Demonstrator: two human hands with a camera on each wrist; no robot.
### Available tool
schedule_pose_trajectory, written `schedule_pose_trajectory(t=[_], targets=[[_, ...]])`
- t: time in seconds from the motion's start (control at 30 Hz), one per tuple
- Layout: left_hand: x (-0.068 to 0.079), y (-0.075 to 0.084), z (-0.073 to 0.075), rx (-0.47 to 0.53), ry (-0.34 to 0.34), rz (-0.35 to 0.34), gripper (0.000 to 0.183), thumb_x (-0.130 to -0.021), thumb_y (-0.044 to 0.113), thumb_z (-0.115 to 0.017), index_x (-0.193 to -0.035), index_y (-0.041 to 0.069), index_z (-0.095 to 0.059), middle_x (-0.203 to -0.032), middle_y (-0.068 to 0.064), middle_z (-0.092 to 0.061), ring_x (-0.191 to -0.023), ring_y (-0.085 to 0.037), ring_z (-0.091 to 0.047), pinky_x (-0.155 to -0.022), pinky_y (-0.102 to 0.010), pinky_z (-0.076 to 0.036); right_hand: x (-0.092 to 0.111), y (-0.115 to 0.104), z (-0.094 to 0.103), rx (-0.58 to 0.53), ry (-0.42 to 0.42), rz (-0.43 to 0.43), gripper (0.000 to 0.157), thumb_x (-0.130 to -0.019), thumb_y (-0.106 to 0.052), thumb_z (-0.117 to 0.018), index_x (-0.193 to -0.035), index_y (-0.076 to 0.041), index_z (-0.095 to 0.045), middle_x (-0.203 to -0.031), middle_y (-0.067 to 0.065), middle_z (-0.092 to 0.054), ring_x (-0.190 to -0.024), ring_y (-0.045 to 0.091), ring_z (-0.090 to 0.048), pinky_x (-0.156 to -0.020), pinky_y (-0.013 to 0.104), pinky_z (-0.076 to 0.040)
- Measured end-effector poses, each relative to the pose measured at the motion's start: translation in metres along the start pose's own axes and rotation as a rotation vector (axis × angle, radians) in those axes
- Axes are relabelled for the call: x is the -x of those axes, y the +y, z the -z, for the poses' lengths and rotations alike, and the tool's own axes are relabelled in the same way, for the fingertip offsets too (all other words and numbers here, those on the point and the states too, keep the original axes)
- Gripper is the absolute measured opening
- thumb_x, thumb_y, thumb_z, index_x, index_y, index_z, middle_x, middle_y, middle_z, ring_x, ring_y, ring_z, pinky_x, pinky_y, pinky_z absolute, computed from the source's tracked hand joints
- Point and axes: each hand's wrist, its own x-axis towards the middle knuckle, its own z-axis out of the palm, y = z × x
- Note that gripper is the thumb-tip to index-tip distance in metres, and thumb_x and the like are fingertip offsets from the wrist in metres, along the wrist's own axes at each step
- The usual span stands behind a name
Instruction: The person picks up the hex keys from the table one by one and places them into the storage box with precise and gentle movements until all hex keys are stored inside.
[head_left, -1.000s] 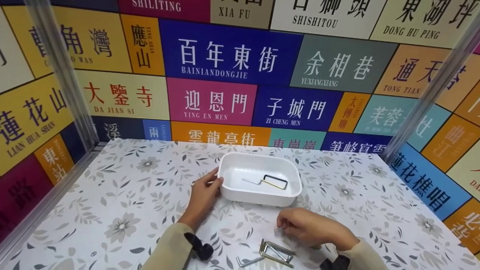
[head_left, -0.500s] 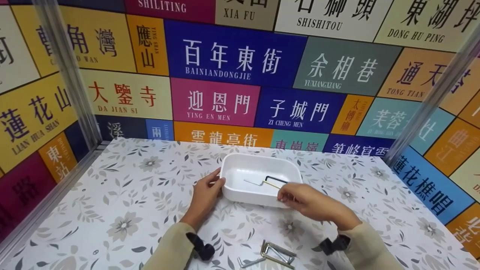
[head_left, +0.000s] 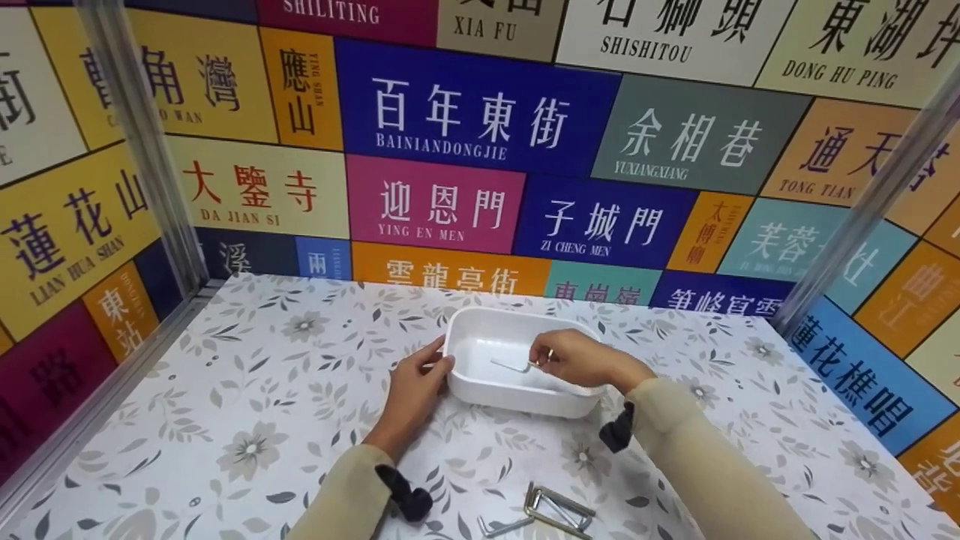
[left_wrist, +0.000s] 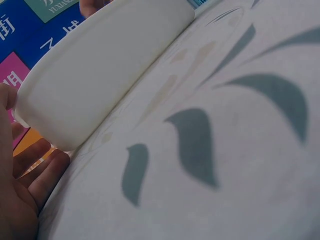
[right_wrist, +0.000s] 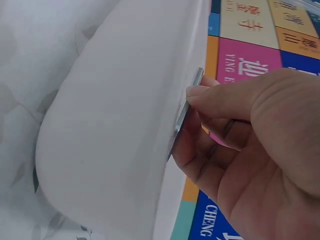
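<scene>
A white plastic box [head_left: 491, 394] stands on the table. My left hand [head_left: 417, 386] holds its left end, thumb at the rim and fingers against the outside; in the left wrist view, fingertips [left_wrist: 59, 159] lie near the bottom edge. My right hand [head_left: 566, 356] is over the inside of the box. Its thumb and fingers pinch a silver hex key [right_wrist: 192, 97], seen best in the right wrist view. A silver L-shaped length [head_left: 508, 366] shows beside those fingertips; I cannot tell whether it is the same key. The hand and wrist hide the right part of the inside.
Several silver and brass-coloured hex keys [head_left: 551, 511] lie in a loose cluster near the table's front. The table [head_left: 315, 390] wears a flower-patterned cover. Behind it stands a wall of coloured name panels [head_left: 465, 105], with metal posts [head_left: 154, 142] at the corners.
My right hand has moved from the table in front of the box, up over its near rim and inside. It now covers the black and gold keys seen there earlier. My left hand stays put.
</scene>
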Motion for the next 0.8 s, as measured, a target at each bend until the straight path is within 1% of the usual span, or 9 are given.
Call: schedule_pose_trajectory(t=[0.17,0.3,0.43,0.53,0.67,0.8], targets=[[0.0,0.0,0.0,0.012,-0.004,0.007,0.051,-0.09,0.036,-0.057,-0.139,0.029,-0.05,-0.116,0.0,-0.064,-0.098,-0.015,-0.059,-0.079,-0.028,-0.051,-0.024,0.003,-0.004,0.007,-0.055,-0.059,0.014,-0.087,0.0,-0.056,-0.098,0.0,-0.064,-0.086,0.006,-0.065,-0.08,0.014,-0.054,-0.078,0.032,-0.047],[-0.001,0.0,0.002,0.028,-0.009,-0.004,0.05,-0.09,0.034,-0.057,-0.139,0.028,-0.051,-0.117,-0.001,-0.064,-0.097,-0.015,-0.059,-0.077,-0.028,-0.052,-0.039,0.004,-0.005,0.021,-0.069,-0.091,0.014,-0.088,0.0,-0.056,-0.099,0.0,-0.065,-0.089,0.009,-0.065,-0.082,0.017,-0.056,-0.081,0.036,-0.048],[-0.002,0.001,0.002,0.026,-0.012,-0.002,0.051,-0.09,0.035,-0.057,-0.14,0.028,-0.05,-0.116,0.0,-0.064,-0.095,-0.015,-0.06,-0.076,-0.027,-0.053,-0.051,0.005,-0.008,0.005,-0.058,-0.13,0.015,-0.089,-0.001,-0.057,-0.101,0.001,-0.065,-0.094,0.011,-0.066,-0.087,0.02,-0.058,-0.086,0.04,-0.048],[-0.002,0.001,0.002,0.023,-0.016,0.005,0.052,-0.089,0.036,-0.057,-0.14,0.029,-0.05,-0.116,0.001,-0.064,-0.096,-0.015,-0.059,-0.076,-0.027,-0.053,-0.058,0.006,-0.012,-0.016,-0.033,-0.144,0.015,-0.088,0.0,-0.057,-0.101,0.001,-0.065,-0.095,0.012,-0.067,-0.089,0.021,-0.058,-0.089,0.041,-0.048],[0.0,0.0,0.003,0.03,-0.019,-0.008,0.051,-0.089,0.036,-0.058,-0.139,0.028,-0.05,-0.117,-0.001,-0.064,-0.098,-0.015,-0.06,-0.077,-0.027,-0.053,-0.065,0.008,-0.016,-0.03,-0.002,-0.153,0.014,-0.086,0.001,-0.058,-0.098,0.001,-0.066,-0.093,0.012,-0.067,-0.088,0.022,-0.058,-0.088,0.04,-0.048],[0.0,0.001,0.002,0.042,-0.02,-0.016,0.05,-0.089,0.035,-0.058,-0.138,0.028,-0.051,-0.117,-0.001,-0.065,-0.098,-0.015,-0.06,-0.078,-0.027,-0.053,-0.07,0.01,-0.018,-0.036,-0.006,-0.171,0.014,-0.085,0.001,-0.058,-0.097,0.0,-0.066,-0.091,0.011,-0.067,-0.085,0.02,-0.056,-0.084,0.036,-0.047]])
